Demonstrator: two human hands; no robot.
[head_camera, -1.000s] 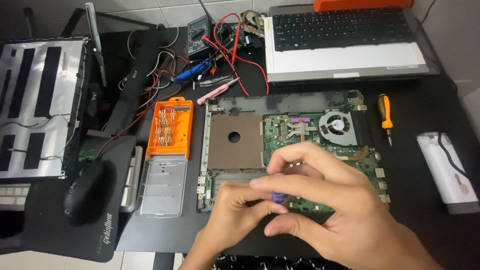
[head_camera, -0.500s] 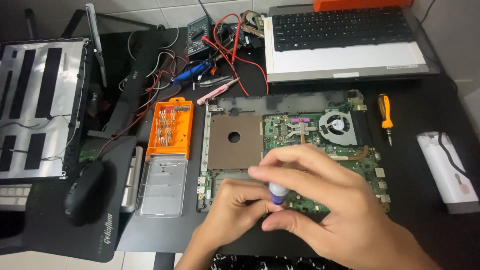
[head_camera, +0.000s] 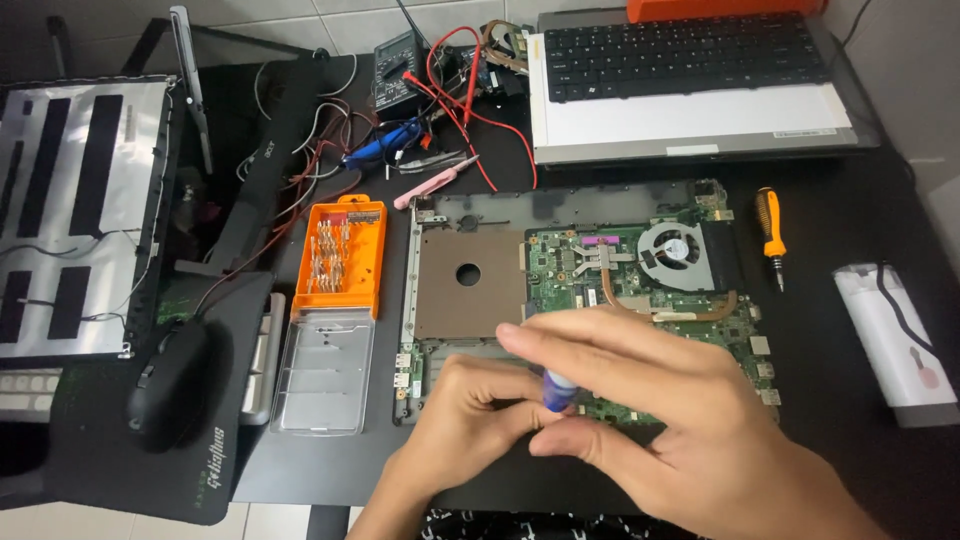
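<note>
A black desk (head_camera: 850, 480) carries an opened laptop base (head_camera: 560, 290) at centre, an orange bit case (head_camera: 345, 255) left, a screwdriver (head_camera: 770, 230) right, a keyboard (head_camera: 690, 85) far.

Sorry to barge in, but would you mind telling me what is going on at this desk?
A person holds a small blue object pinched between the left hand and right hand, just above an opened laptop base with its green circuit board and fan exposed. An open orange bit case lies to the left, an orange-handled screwdriver to the right, and a detached keyboard panel behind.
</note>
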